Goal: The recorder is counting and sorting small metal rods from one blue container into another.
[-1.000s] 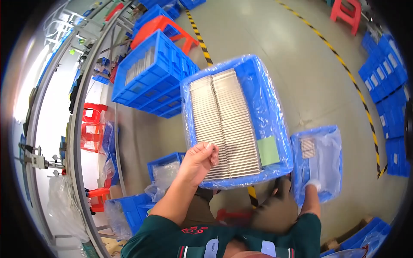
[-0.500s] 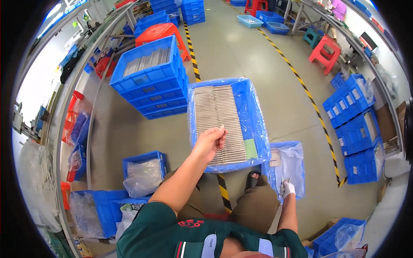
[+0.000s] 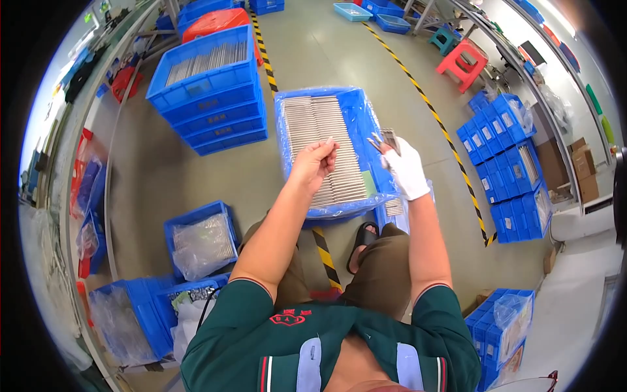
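Observation:
A large blue bin [image 3: 367,111] lined with clear plastic stands in front of me. Two side-by-side columns of thin silver metal rods [image 3: 320,117] fill its left part, and a green card [image 3: 369,182] lies near its lower right. Over the rods is my left hand [image 3: 315,163], bare, thumb and fingers pinched together; anything between the fingertips is too small to make out. My right hand [image 3: 406,168], in a white glove with some fingertips uncovered, grips a small bunch of metal rods [image 3: 390,137] beside the bin's right wall.
Behind my right forearm, a smaller lined bin holds more rods [image 3: 394,207]. Stacked blue bins [image 3: 209,111] stand at the left, others [image 3: 506,163] at the right. A bin with a plastic bag [image 3: 202,245] sits near my left. A red stool [image 3: 464,63] is farther off.
My right hand has come up from the smaller bin to the large bin's right side, carrying several rods. The left hand remains pinched over the rods. The whole view has shifted.

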`<action>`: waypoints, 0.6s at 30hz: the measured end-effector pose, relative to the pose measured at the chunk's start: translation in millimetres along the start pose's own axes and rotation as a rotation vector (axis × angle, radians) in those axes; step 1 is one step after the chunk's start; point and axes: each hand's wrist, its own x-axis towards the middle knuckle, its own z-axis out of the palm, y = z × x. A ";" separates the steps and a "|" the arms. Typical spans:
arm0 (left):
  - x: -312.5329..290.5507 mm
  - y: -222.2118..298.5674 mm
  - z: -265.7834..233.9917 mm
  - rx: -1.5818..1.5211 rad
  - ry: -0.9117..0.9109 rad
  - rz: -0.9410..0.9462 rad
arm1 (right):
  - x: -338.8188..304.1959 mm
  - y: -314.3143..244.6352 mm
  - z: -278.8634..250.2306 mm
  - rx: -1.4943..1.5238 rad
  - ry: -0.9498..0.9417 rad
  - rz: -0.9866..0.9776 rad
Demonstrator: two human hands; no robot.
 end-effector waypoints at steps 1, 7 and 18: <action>-2.0 3.2 -1.1 -0.023 -0.044 0.015 | 1.7 -7.7 13.8 0.037 -0.060 -0.033; -10.0 16.7 -9.5 -0.075 -0.040 0.053 | 2.3 -9.2 69.1 0.036 -0.114 0.012; -18.3 14.4 -4.3 0.403 0.107 0.243 | -10.6 -7.2 72.4 -0.322 -0.011 -0.236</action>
